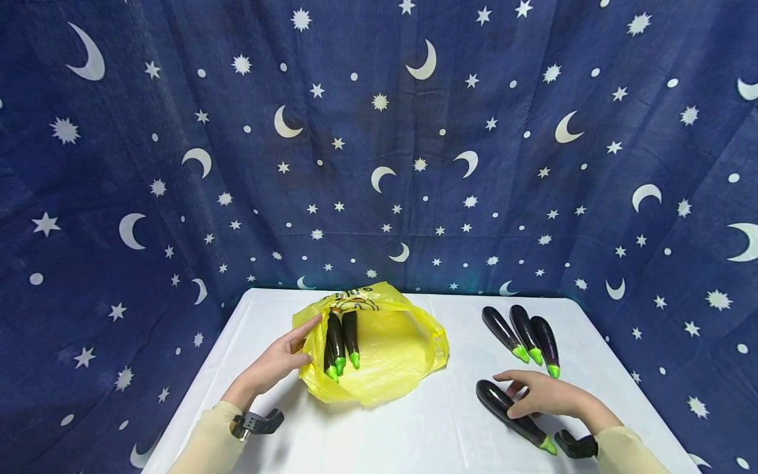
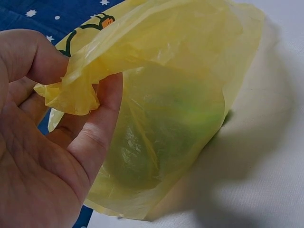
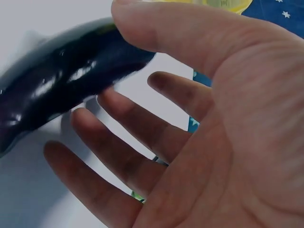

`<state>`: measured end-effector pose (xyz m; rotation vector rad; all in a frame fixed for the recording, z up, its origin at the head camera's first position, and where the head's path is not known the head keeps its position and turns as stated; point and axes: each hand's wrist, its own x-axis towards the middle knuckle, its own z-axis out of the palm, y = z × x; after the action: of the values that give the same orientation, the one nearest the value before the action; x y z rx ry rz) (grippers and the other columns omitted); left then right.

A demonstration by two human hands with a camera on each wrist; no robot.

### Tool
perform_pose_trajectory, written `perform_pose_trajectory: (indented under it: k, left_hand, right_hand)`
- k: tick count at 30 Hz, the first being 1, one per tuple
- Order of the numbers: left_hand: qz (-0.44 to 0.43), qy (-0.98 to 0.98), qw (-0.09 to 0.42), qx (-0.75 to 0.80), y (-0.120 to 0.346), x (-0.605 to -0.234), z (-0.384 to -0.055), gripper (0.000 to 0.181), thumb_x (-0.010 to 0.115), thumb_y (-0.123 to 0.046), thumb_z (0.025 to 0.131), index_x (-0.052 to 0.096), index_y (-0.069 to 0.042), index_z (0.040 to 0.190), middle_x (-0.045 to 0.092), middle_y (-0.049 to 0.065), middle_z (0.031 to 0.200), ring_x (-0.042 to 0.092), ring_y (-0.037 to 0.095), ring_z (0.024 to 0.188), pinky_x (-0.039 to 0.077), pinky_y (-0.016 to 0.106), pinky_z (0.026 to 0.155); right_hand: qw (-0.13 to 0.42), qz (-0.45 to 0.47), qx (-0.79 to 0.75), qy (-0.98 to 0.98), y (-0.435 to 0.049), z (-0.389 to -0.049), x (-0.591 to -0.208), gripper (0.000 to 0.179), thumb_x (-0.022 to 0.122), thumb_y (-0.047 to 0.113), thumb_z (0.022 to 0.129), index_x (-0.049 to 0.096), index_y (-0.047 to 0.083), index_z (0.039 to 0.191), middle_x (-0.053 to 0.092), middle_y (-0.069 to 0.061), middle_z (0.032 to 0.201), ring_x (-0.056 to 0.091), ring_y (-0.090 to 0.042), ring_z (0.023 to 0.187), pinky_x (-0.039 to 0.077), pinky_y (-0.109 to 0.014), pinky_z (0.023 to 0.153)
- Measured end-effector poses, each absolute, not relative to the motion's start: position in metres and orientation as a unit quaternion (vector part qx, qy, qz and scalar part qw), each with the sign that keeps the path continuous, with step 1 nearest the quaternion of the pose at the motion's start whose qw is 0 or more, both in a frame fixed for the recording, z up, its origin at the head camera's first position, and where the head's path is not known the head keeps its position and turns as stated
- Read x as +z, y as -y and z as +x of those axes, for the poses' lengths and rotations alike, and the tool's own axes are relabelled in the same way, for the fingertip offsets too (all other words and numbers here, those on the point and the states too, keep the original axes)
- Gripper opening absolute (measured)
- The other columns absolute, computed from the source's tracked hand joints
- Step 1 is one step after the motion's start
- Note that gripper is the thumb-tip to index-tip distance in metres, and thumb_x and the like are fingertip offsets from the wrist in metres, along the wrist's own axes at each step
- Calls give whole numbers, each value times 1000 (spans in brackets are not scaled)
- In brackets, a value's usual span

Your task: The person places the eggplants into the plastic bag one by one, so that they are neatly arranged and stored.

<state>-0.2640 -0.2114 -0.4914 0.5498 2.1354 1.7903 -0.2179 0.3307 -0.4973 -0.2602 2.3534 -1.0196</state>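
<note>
A yellow plastic bag [image 1: 391,355] lies on its side with its mouth open. Its left rim is pinched between the thumb and fingers of my left hand [image 1: 275,368], and the bunched film [image 2: 76,95] shows in the left wrist view. Three dark eggplants [image 1: 351,332] with green stems rest inside the bag. At the front right, another eggplant [image 1: 503,405] lies slantwise on the table. My right hand [image 1: 547,394] is over it, thumb overlapping its skin and fingers [image 3: 133,118] spread loosely along the far side.
Behind my right hand, three more eggplants [image 1: 521,332] lie side by side, stems towards me. A white cloth [image 1: 379,441] covers the table. Close behind the table's back edge hangs a dark blue curtain [image 1: 355,197] with moons and stars.
</note>
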Motion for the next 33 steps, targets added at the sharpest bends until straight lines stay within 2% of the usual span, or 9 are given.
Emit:
perform_pose_trajectory:
  k: [8, 15, 24, 33]
  left_hand:
    - [193, -743, 147, 624, 212, -492, -264, 77, 56, 4, 82, 27, -26, 147, 22, -9, 151, 19, 16, 137, 35, 22, 97]
    - [180, -746, 151, 623, 212, -492, -264, 77, 57, 3, 82, 29, -29, 146, 23, -12, 150, 21, 13, 136, 34, 25, 98]
    - [185, -747, 149, 621, 210, -492, -264, 77, 57, 3, 82, 27, -27, 147, 22, -9, 150, 21, 16, 136, 35, 26, 98]
    - [181, -749, 146, 621, 210, -493, -264, 78, 57, 3, 81, 28, -27, 147, 23, -10, 150, 21, 15, 136, 34, 26, 99]
  right_hand:
    - [297, -93, -444, -840, -342, -219, -504, 63, 72, 14, 78, 46, 4, 134, 53, -14, 103, 55, -24, 78, 50, -43, 61]
    - [313, -92, -477, -816, -348, -218, -505, 64, 71, 10, 77, 44, -1, 134, 53, -16, 101, 55, -22, 73, 50, -43, 59]
    - [324, -88, -494, -802, -354, -216, -509, 62, 70, 7, 76, 45, 0, 133, 52, -17, 101, 56, -23, 78, 51, -45, 62]
    - [330, -78, -511, -790, -353, -215, -511, 63, 68, 1, 73, 46, 0, 132, 50, -18, 101, 57, -26, 79, 52, -48, 59]
